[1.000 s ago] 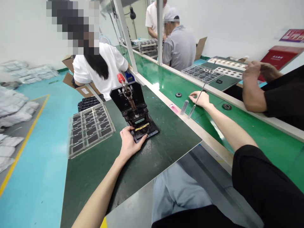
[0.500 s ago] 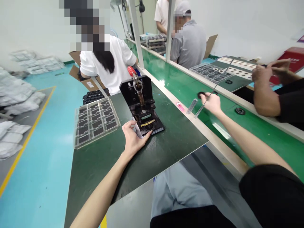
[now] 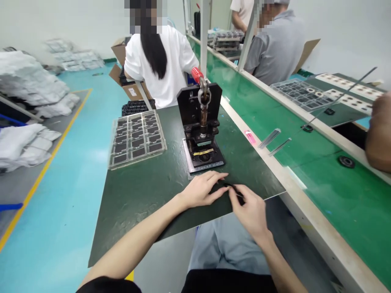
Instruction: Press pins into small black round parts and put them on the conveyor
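Above the front of the green work mat (image 3: 137, 195), my right hand (image 3: 252, 209) pinches a black round part (image 3: 236, 190), seen nearly edge-on and partly hidden by the fingers. My left hand (image 3: 203, 189) reaches to the part's left side, thumb and fingers apart; its thumb tip is at the part's edge. Just beyond both hands stands a black toggle press (image 3: 203, 122) with a red handle (image 3: 197, 75). A yellow strip (image 3: 203, 152) lies across its base.
A clear tray (image 3: 137, 140) of black pieces sits left of the press. On the right runs a green conveyor (image 3: 305, 162) carrying another black round part (image 3: 346, 162). Thin strips (image 3: 270, 138) and a pink item (image 3: 250, 137) lie along its ledge. Co-workers (image 3: 168, 61) sit nearby.
My right hand has come from the conveyor to the mat's front with the black round part. My left hand has left the press base and moved over to that part.
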